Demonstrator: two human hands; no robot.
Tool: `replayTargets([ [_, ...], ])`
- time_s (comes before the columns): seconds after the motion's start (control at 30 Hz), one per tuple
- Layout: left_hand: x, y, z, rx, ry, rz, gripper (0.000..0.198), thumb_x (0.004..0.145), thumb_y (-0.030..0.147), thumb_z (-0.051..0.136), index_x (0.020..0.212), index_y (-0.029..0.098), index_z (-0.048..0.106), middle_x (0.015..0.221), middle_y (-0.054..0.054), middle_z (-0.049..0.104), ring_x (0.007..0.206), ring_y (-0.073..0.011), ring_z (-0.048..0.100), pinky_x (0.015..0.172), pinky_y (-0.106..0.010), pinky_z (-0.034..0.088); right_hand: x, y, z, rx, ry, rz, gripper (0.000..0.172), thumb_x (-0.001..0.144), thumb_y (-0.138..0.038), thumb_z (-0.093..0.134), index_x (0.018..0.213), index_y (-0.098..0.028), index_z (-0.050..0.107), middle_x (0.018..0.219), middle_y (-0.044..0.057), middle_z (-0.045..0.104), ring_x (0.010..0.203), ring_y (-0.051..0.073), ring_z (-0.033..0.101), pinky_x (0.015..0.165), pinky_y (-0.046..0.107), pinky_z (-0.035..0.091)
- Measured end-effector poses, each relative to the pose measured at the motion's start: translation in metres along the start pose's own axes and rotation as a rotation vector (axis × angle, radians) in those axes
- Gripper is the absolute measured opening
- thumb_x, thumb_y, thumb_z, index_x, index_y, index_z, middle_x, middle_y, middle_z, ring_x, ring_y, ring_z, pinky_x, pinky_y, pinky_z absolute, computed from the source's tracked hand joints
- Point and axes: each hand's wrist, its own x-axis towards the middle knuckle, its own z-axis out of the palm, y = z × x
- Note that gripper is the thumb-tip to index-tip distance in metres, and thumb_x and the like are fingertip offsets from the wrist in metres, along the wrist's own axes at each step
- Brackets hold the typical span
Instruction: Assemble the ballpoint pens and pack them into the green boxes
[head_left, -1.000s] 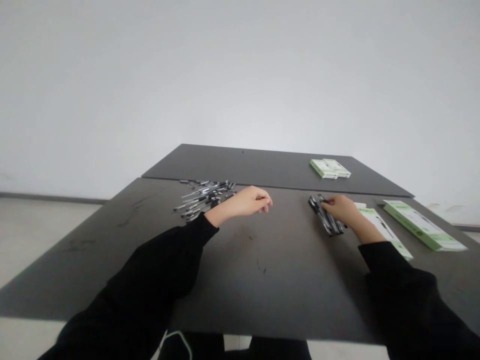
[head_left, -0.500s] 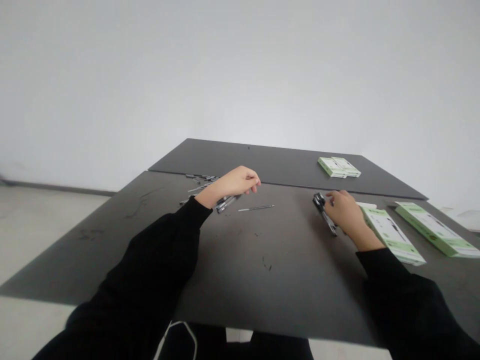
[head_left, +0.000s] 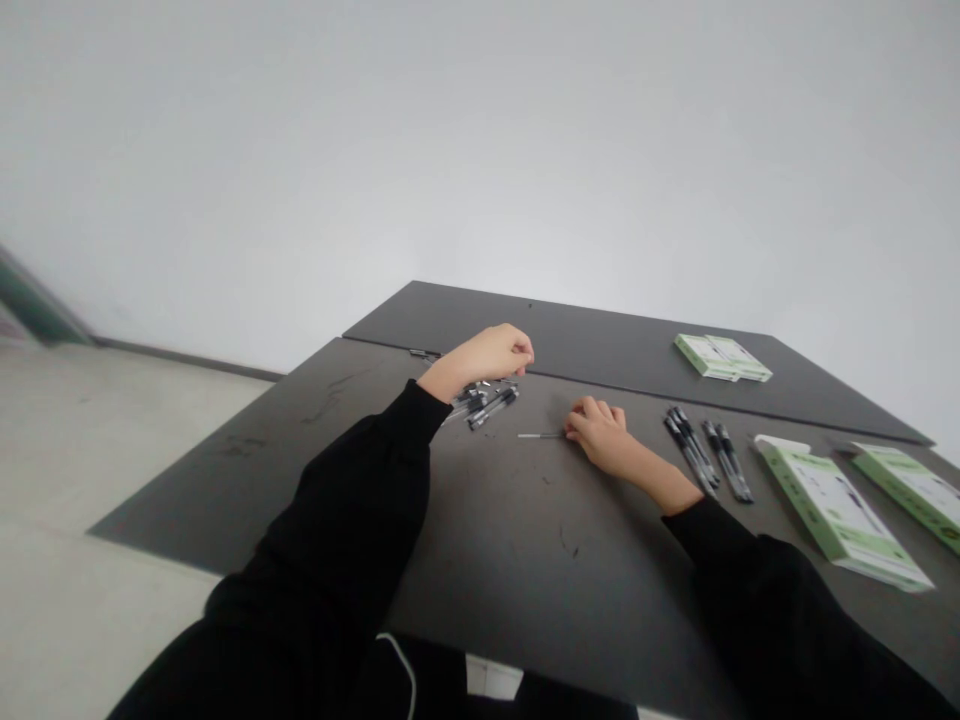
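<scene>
My right hand [head_left: 598, 432] is low over the table, its fingertips closed on the dark end of a thin pen refill [head_left: 534, 436] that lies flat. My left hand [head_left: 504, 350] hovers above a loose pile of clear pens with black grips [head_left: 493, 408]. Its fingers are curled together; whatever may be between them is hidden. Part of that pile is covered by my left wrist. To the right of my right hand lie two small groups of similar pens, one group [head_left: 691, 450] nearer and the other [head_left: 727, 460] beside it.
A green and white box [head_left: 844, 515] with its flap out lies at the right, with another such box [head_left: 915, 490] beyond it. Two more boxes [head_left: 721, 358] lie together on the far dark table [head_left: 600, 330]. A seam runs between the two tabletops.
My right hand has let go of several pens at the right and moved left to the refill. My left hand stays above the pile. The view has swung left.
</scene>
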Motion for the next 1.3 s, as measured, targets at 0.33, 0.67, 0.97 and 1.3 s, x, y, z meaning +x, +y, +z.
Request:
replayTargets([
  [0.33,0.015,-0.035,0.049,0.488,-0.083,-0.187,0.021,0.077,0.03,0.07,0.089,0.014,0.075,0.099,-0.022,0.073,0.1,-0.0362,0.068,0.084,-0.043,0.05,-0.013,0.012,-0.052,0.433,0.159,0.227,0.022,0.085,-0.022,0.046,0.104,-0.022,0.056,0.07,0.001,0.074,0.063,0.019,0.063,0.085,0.043,0.04],
  [0.67,0.019,-0.035,0.06,0.494,-0.079,-0.125,0.016,0.076,0.021,0.065,0.088,0.013,0.071,0.095,-0.02,0.073,0.095,-0.0317,0.068,0.079,-0.036,0.049,-0.035,0.02,-0.113,1.441,0.119,0.392,0.043,0.078,-0.057,0.061,0.101,-0.022,0.071,0.113,0.014,0.075,0.105,0.029,0.069,0.088,0.046,0.053],
  [0.97,0.003,0.004,0.019,0.007,0.03,0.197,0.017,0.098,0.03,0.043,0.094,0.019,0.055,0.086,-0.004,0.074,0.073,-0.0144,0.06,0.072,-0.027,0.041,0.008,0.001,-0.156,1.413,0.677,0.212,0.026,0.079,-0.044,0.074,0.075,-0.019,0.066,0.053,-0.003,0.054,0.05,0.011,0.049,0.052,0.028,0.04],
  [1.3,-0.006,0.031,0.016,-0.226,-0.089,0.421,0.031,0.099,0.029,0.041,0.12,0.02,0.062,0.092,-0.004,0.068,0.087,-0.0146,0.06,0.082,-0.027,0.045,0.018,-0.034,-0.181,1.044,0.939,0.024,0.031,0.096,-0.046,0.054,0.08,-0.019,0.058,0.052,-0.005,0.053,0.046,0.01,0.052,0.05,0.027,0.04],
])
